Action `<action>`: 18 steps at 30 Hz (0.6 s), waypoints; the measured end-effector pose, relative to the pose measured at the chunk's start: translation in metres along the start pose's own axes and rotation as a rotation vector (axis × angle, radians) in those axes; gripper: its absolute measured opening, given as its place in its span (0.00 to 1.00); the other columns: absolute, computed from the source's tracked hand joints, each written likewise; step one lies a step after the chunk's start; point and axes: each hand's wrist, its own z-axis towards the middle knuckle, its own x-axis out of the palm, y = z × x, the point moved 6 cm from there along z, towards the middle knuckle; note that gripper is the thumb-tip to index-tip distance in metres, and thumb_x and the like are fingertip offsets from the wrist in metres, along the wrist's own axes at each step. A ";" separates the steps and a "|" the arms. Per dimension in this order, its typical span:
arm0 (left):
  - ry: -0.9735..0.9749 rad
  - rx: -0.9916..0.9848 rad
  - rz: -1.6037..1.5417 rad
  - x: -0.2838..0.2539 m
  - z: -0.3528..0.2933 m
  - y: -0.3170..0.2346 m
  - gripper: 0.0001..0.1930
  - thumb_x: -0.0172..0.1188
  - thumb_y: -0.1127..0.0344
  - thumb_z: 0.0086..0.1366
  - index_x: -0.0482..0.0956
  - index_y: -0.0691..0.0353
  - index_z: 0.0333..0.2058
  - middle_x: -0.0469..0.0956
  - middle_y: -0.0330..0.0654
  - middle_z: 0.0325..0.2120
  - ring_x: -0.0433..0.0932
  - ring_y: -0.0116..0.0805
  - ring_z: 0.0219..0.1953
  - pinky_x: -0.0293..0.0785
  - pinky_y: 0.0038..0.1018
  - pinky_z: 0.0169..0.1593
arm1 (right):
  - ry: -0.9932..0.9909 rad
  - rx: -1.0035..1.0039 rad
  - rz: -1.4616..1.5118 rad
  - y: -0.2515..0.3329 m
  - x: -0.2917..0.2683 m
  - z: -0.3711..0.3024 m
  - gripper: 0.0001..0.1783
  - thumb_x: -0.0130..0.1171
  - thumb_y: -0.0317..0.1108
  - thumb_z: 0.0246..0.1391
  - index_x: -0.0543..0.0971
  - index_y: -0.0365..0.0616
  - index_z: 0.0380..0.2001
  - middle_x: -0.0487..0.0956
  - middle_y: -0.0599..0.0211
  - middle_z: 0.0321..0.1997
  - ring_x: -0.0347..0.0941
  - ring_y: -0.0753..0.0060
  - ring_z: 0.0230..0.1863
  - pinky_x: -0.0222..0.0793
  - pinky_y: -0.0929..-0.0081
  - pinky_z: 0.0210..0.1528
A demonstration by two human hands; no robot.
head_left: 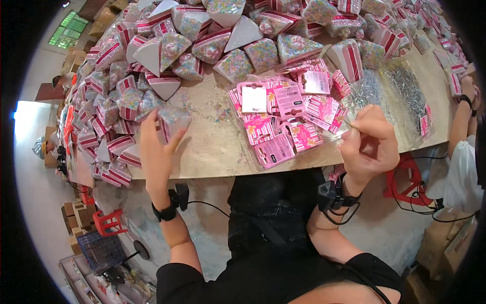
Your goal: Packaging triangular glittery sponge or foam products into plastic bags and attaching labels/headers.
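Note:
My left hand (158,157) is at the left side of the table, its thumb and fingers set around a decorative cake slice (174,118) coated in pastel sprinkles. Part of that slice is hidden behind the fingers. On the right, my right hand (372,147) pinches a small thin pin-like piece (348,123) between thumb and forefinger; its exact kind is too small to make out. Between the hands lies a spread of pink printed cards (275,151), some face up and some turned over. Close beyond my right hand is a heap of small silvery metal pieces (368,87).
A large pile of pink-and-white cake slices (244,34) covers the table's far and left sides. Another bag of metal pieces (407,86) lies farther right. A co-worker's arm (459,121) reaches in at the right edge. Red stools (109,223) stand below table level.

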 end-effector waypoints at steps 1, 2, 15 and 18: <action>0.058 -0.033 -0.117 0.001 -0.005 -0.007 0.33 0.64 0.56 0.61 0.65 0.62 0.61 0.74 0.50 0.51 0.75 0.41 0.48 0.70 0.34 0.49 | -0.008 -0.006 0.046 0.000 0.000 0.000 0.15 0.56 0.10 0.33 0.77 0.36 0.29 0.72 0.69 0.20 0.61 0.77 0.20 0.55 0.81 0.22; 0.114 -0.067 -0.233 0.000 -0.010 -0.021 0.34 0.65 0.56 0.60 0.64 0.62 0.62 0.73 0.50 0.52 0.75 0.41 0.49 0.70 0.34 0.49 | -0.016 -0.012 0.093 0.001 0.000 0.000 0.15 0.56 0.10 0.33 0.77 0.36 0.29 0.71 0.69 0.19 0.61 0.77 0.20 0.55 0.80 0.23; -0.362 0.880 -0.187 -0.074 -0.092 -0.134 0.17 0.69 0.55 0.58 0.74 0.47 0.43 0.73 0.31 0.41 0.75 0.36 0.44 0.71 0.30 0.37 | 0.405 0.086 0.540 0.057 0.092 -0.013 0.13 0.63 0.16 0.31 0.74 0.43 0.23 0.65 0.69 0.19 0.63 0.64 0.19 0.58 0.70 0.20; -0.340 0.833 -0.024 -0.076 -0.099 -0.135 0.12 0.66 0.58 0.61 0.74 0.45 0.41 0.70 0.28 0.40 0.73 0.33 0.41 0.68 0.27 0.31 | 0.413 0.030 0.664 0.060 0.106 -0.023 0.12 0.61 0.16 0.31 0.77 0.41 0.24 0.67 0.70 0.17 0.61 0.68 0.17 0.55 0.72 0.19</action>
